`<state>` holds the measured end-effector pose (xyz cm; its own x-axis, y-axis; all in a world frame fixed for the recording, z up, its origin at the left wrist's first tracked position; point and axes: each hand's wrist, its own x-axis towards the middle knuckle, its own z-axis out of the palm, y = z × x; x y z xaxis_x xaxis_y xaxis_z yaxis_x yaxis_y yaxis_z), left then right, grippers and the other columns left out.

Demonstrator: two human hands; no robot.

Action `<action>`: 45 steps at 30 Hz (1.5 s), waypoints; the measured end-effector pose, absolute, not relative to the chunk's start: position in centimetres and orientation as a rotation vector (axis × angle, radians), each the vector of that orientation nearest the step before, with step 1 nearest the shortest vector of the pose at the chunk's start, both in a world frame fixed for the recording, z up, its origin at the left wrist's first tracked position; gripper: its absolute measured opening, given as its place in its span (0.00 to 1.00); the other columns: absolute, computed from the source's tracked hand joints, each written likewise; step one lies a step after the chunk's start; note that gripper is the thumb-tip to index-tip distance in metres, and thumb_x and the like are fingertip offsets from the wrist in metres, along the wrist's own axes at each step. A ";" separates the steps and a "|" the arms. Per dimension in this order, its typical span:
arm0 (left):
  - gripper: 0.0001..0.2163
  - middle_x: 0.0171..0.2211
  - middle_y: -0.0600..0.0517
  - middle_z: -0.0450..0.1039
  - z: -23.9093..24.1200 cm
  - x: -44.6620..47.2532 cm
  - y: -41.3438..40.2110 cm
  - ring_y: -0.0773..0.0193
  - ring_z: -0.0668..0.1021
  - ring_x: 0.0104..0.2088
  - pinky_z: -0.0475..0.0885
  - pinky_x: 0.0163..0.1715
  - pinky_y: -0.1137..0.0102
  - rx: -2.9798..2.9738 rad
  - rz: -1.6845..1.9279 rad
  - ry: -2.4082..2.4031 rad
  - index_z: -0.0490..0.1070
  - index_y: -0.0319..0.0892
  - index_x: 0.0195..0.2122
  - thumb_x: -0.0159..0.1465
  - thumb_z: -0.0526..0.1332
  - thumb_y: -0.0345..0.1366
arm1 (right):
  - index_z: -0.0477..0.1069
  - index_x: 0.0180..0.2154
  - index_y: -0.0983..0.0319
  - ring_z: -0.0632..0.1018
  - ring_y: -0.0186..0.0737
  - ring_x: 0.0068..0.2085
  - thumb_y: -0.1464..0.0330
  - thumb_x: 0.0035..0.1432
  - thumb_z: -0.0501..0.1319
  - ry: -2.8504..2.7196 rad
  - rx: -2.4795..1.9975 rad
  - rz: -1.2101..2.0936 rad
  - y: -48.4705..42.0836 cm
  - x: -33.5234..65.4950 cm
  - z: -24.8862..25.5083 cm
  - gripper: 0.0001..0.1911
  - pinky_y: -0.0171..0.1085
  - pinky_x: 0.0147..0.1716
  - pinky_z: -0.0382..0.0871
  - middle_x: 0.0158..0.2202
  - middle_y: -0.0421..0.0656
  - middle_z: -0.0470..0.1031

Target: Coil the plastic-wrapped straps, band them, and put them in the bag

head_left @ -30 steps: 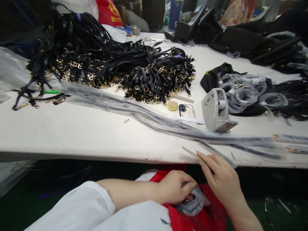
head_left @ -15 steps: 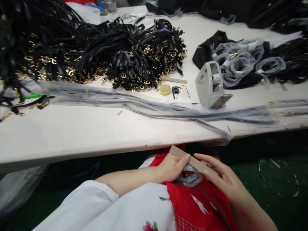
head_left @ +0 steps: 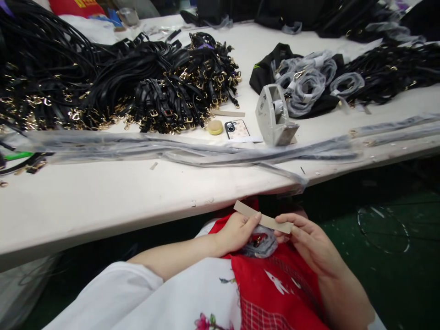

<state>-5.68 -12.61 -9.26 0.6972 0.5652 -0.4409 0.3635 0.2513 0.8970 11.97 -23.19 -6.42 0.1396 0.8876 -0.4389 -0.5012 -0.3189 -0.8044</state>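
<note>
A tan paper strip (head_left: 264,221) is held between both hands in my lap, just below the white table's (head_left: 103,201) front edge. My left hand (head_left: 237,233) pinches the strip's left part with its thumb. My right hand (head_left: 305,240) grips the right end with fingers curled. Under the strip a coiled black strap wrapped in clear plastic (head_left: 259,242) rests on the red apron (head_left: 275,288), against my left hand.
Long plastic sleeves (head_left: 192,153) lie across the table. Behind them sit a big heap of black straps with gold buckles (head_left: 137,87), a grey tape dispenser (head_left: 275,117), a phone (head_left: 236,129), a yellow round pad (head_left: 215,127) and wrapped strap coils (head_left: 305,80).
My right hand took the tan strip from the table edge and brought it down to my lap, where my left thumb came up onto it. The view shifted right and down.
</note>
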 end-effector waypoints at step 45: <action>0.31 0.20 0.49 0.69 -7.8 -6.5 -13.0 0.65 0.71 0.25 0.66 0.27 0.73 1.584 0.301 0.801 0.68 0.38 0.18 0.67 0.47 0.58 | 0.74 0.28 0.62 0.72 0.33 0.24 0.57 0.56 0.69 -0.579 -1.350 1.557 -23.0 12.7 -7.0 0.15 0.31 0.26 0.64 0.23 0.40 0.75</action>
